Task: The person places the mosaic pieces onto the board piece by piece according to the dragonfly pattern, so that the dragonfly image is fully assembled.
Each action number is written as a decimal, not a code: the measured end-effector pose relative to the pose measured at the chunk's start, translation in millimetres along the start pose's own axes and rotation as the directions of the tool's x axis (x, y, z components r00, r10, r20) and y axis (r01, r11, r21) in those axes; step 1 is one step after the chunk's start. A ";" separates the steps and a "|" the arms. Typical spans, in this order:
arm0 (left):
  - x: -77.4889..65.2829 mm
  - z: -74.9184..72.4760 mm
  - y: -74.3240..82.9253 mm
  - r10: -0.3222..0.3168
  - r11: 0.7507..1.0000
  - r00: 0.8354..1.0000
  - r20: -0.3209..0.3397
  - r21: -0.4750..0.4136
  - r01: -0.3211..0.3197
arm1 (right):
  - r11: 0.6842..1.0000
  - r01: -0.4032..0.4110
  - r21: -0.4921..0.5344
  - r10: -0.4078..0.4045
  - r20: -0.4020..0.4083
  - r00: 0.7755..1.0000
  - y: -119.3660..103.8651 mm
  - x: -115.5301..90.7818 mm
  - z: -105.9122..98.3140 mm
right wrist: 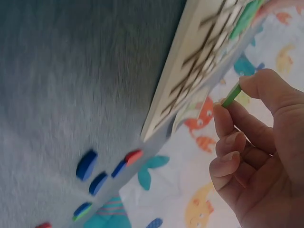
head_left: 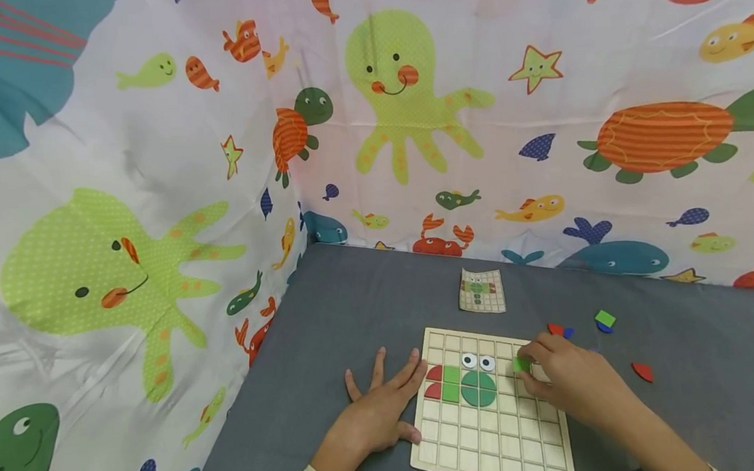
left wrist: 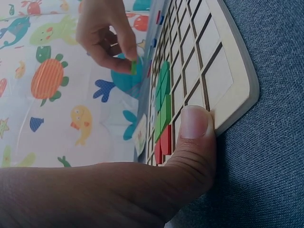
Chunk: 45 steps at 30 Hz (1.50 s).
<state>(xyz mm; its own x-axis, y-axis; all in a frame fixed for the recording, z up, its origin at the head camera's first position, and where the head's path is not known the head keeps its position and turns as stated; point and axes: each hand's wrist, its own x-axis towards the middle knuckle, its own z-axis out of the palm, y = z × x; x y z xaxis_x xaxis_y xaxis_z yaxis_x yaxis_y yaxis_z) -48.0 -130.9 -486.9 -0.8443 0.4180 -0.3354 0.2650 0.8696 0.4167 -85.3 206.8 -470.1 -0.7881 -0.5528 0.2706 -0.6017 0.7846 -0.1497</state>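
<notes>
A wooden grid board [head_left: 459, 434] lies on the grey cloth. On it are two red quarter-round pieces [head_left: 434, 374], two light green squares [head_left: 451, 383], a circle of dark green pieces [head_left: 478, 389] and two googly-eye pieces [head_left: 478, 362]. My left hand [head_left: 378, 414] spreads its fingers at the board's left side, with the thumb [left wrist: 194, 137] resting on the rim. Between thumb and index finger, my right hand [head_left: 574, 376] pinches a light green square tile [right wrist: 232, 95] over the board's upper right part. In the right wrist view the tile is seen edge-on, above the grid.
Behind the board lies a small pattern card [head_left: 482, 301]. Loose pieces are scattered to the right: a red one [head_left: 642, 371], a green square [head_left: 605, 318] overlapping a blue piece, and more red and blue ones near the right hand. A sea-animal curtain [head_left: 311, 50] borders the cloth.
</notes>
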 end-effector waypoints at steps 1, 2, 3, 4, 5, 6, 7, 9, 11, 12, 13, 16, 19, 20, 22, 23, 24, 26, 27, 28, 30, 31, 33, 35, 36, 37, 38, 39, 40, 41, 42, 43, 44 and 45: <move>-0.1 0.2 -0.3 0.000 1.000 1.000 0.002 -0.002 0.000 | 1.000 0.007 0.003 -0.007 0.007 1.000 -3.0 -0.6 2.2; -0.2 0.1 -0.6 0.001 1.000 1.000 0.005 -0.005 -0.001 | 1.000 0.008 0.008 -0.008 0.018 1.000 -5.8 -0.9 3.9; -0.2 -0.1 -1.0 0.002 1.000 1.000 0.005 -0.006 -0.002 | 1.000 0.016 0.010 -0.016 0.025 1.000 -7.7 -0.9 5.8; -0.1 -0.1 -1.3 0.002 1.000 1.000 0.007 -0.007 -0.002 | 1.000 0.021 0.009 -0.022 0.029 0.999 -9.1 -0.8 7.8; 0.0 0.2 -1.6 0.002 1.000 1.000 0.007 -0.007 -0.002 | 1.000 0.026 0.011 -0.026 0.030 0.999 -10.3 -0.7 9.7; 0.3 0.4 -1.9 0.003 1.000 1.000 0.006 -0.006 -0.002 | 0.999 0.030 0.013 -0.030 0.030 0.999 -11.2 -0.6 11.3; 0.6 0.4 -2.0 0.004 1.000 1.000 0.004 -0.004 -0.004 | 0.999 0.028 0.014 -0.029 0.036 0.999 -11.9 -0.4 12.3; 0.8 0.4 -1.7 0.008 1.000 1.000 -0.001 -0.003 -0.008 | 1.000 0.022 0.012 -0.023 0.060 0.998 -12.9 -0.3 13.5; 0.9 1.1 -1.4 0.009 1.000 1.000 -0.003 -0.001 -0.009 | 1.000 0.018 0.013 -0.019 0.085 0.996 -13.6 -0.5 14.3; 0.9 1.0 -1.1 0.010 1.000 1.000 -0.004 -0.001 -0.010 | 1.000 0.019 0.013 -0.020 0.094 0.995 -13.9 -0.8 14.8; 0.7 1.0 -0.9 0.011 1.000 1.000 -0.004 -0.001 -0.011 | 1.000 0.022 0.010 -0.023 0.102 0.994 -14.2 -1.1 15.3; 0.3 0.4 -0.5 0.011 1.000 1.000 -0.004 -0.001 -0.011 | 1.000 0.031 0.001 -0.031 0.108 0.994 -14.8 -1.7 17.3; 0.1 -0.4 -0.3 0.013 1.000 1.000 -0.007 0.002 -0.013 | 0.999 0.041 -0.016 -0.039 0.097 0.995 -15.5 -1.4 18.1; 0.1 -0.9 -0.1 0.014 1.000 1.000 -0.008 0.002 -0.014 | 0.999 0.043 -0.017 -0.041 0.093 0.995 -15.8 -1.2 18.3; 0.4 -0.2 -0.4 0.013 1.000 1.000 -0.009 0.005 -0.013 | 0.999 0.047 -0.021 -0.045 0.090 0.995 -16.3 -0.7 18.1; 0.3 0.1 -0.5 0.014 1.000 1.000 -0.011 0.006 -0.014 | 0.999 0.046 -0.021 -0.044 0.091 0.995 -16.5 -0.6 18.0; 0.3 0.6 -0.6 0.014 1.000 1.000 -0.012 0.008 -0.014 | 0.999 0.047 -0.022 -0.045 0.094 0.995 -16.6 -0.4 18.0; 0.4 1.7 -1.0 0.015 1.000 1.000 -0.015 0.011 -0.015 | 0.999 0.044 -0.024 -0.041 0.099 0.994 -16.7 -0.2 18.5; 0.5 2.3 -1.3 0.015 1.000 1.000 -0.016 0.012 -0.015 | 0.999 0.043 -0.026 -0.040 0.101 0.994 -16.7 -0.2 18.8; 0.6 2.6 -1.6 0.016 1.000 1.000 -0.018 0.012 -0.016 | 0.999 0.043 -0.022 -0.041 0.102 0.994 -16.4 -0.4 19.5; 0.2 3.1 -1.8 0.017 1.000 1.000 -0.019 0.012 -0.017 | 0.999 0.046 -0.010 -0.045 0.103 0.994 -16.1 -0.9 20.6; 0.0 3.2 -1.8 0.018 1.000 1.000 -0.019 0.010 -0.018 | 0.999 0.048 -0.004 -0.047 0.104 0.994 -15.8 -1.4 21.3; -0.7 3.2 -1.8 0.017 1.000 1.000 -0.015 0.008 -0.017 | 0.998 0.055 0.015 -0.057 0.105 0.993 -15.3 -2.1 22.4; -1.9 2.6 -1.2 0.017 1.000 1.000 -0.012 0.004 -0.017 | 0.998 0.058 0.024 -0.061 0.104 0.993 -15.4 -2.5 22.6; -2.0 2.3 -1.2 0.017 1.000 1.000 -0.012 0.003 -0.017 | 0.998 0.060 0.026 -0.063 0.103 0.993 -15.5 -2.5 22.6; -2.2 1.8 -1.1 0.017 1.000 1.000 -0.012 0.004 -0.017 | 0.998 0.060 0.025 -0.062 0.102 0.993 -15.6 -2.3 22.6; -2.2 1.4 -1.1 0.017 1.000 1.000 -0.012 0.005 -0.017 | 0.998 0.060 0.026 -0.062 0.100 0.993 -15.8 -2.0 22.4; -2.3 1.0 -0.9 0.018 1.000 1.000 -0.013 0.006 -0.018 | 0.998 0.058 0.024 -0.060 0.099 0.993 -16.0 -1.6 22.1; -2.2 0.5 -0.9 0.019 1.000 1.000 -0.015 0.006 -0.019 | 0.998 0.056 0.020 -0.057 0.100 0.993 -16.3 -1.1 21.6; -2.2 0.2 -0.7 0.020 1.000 1.000 -0.017 0.007 -0.020 | 0.998 0.055 0.019 -0.057 0.101 0.993 -16.6 -0.7 21.3; -2.1 0.2 -0.7 0.020 1.000 1.000 -0.018 0.008 -0.020 | 0.998 0.054 0.017 -0.056 0.103 0.993 -16.8 -0.1 20.9; -2.3 0.0 -0.4 0.021 1.000 1.000 -0.019 0.007 -0.021 | 0.999 0.051 0.015 -0.053 0.107 0.993 -17.1 0.3 20.5; -1.9 0.2 -0.6 0.021 1.000 1.000 -0.021 0.008 -0.021 | 0.999 0.050 0.016 -0.052 0.109 0.993 -17.3 0.7 20.1; -1.8 0.4 -0.7 0.022 1.000 1.000 -0.022 0.006 -0.022 | 0.999 0.048 0.016 -0.050 0.113 0.992 -17.6 1.0 19.8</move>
<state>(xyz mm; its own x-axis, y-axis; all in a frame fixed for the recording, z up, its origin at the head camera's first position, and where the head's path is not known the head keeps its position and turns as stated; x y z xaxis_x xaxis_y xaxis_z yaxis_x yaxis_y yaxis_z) -46.5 -132.1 -487.0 -0.8482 0.4310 -0.3078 0.2858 0.8618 0.4191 -78.1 186.9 -486.1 -0.7667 -0.6196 0.1682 -0.6412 0.7523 -0.1515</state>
